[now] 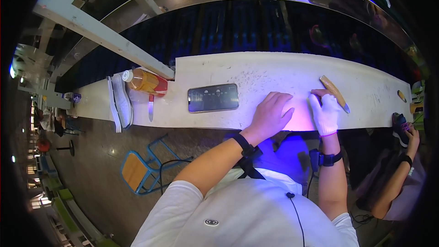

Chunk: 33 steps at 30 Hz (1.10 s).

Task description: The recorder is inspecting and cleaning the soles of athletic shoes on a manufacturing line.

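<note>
From my end I see the bare left grip (270, 115) resting on the long white table (292, 71), fingers loosely spread, nothing held; the right grip (325, 110), in a white fabric glove (327, 122) with some fingers bare, is curled, and I cannot tell if it holds anything; the tan-handled knife (332, 90) lies right beside it, contact unclear; a black rectangular smartphone (213, 98) lies left of both.

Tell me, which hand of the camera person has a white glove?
The right hand, by the tan-handled tool; the left hand has no glove.
</note>
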Tool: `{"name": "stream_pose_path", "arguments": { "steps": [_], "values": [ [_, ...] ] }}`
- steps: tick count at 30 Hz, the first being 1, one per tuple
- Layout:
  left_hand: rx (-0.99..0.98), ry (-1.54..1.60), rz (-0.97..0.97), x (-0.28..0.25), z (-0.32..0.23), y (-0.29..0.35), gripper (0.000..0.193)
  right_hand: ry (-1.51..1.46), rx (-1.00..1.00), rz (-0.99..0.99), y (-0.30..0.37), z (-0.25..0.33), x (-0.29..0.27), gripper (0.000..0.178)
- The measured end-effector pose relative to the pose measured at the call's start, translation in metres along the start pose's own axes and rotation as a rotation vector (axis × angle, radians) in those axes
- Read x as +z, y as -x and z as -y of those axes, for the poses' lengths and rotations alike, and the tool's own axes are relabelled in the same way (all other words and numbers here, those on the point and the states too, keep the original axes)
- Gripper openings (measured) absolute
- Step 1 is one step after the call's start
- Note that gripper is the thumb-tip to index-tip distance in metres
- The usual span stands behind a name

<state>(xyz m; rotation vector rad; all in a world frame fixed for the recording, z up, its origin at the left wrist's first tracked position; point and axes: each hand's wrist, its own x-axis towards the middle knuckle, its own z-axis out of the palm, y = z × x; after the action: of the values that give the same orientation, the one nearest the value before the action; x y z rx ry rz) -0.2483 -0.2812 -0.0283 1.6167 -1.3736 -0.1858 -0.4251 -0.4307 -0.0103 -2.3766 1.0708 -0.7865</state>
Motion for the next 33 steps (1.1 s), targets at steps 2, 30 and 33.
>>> {"name": "stream_pose_path", "arguments": {
  "steps": [2, 30, 33],
  "values": [
    [0.004, -0.012, 0.011, 0.0002, 0.0001, 0.0004, 0.038, 0.071, -0.04, 0.044, -0.0004, 0.0024, -0.0013, 0.024],
    [0.017, -0.022, 0.014, 0.0012, -0.001, 0.0008, 0.035, 0.106, -0.073, 0.027, -0.0002, -0.0005, 0.0026, 0.021],
    [0.022, -0.024, 0.008, 0.0007, -0.0014, 0.0008, 0.034, 0.092, -0.086, 0.006, 0.0002, 0.0004, 0.0026, 0.02]
  ]
}}
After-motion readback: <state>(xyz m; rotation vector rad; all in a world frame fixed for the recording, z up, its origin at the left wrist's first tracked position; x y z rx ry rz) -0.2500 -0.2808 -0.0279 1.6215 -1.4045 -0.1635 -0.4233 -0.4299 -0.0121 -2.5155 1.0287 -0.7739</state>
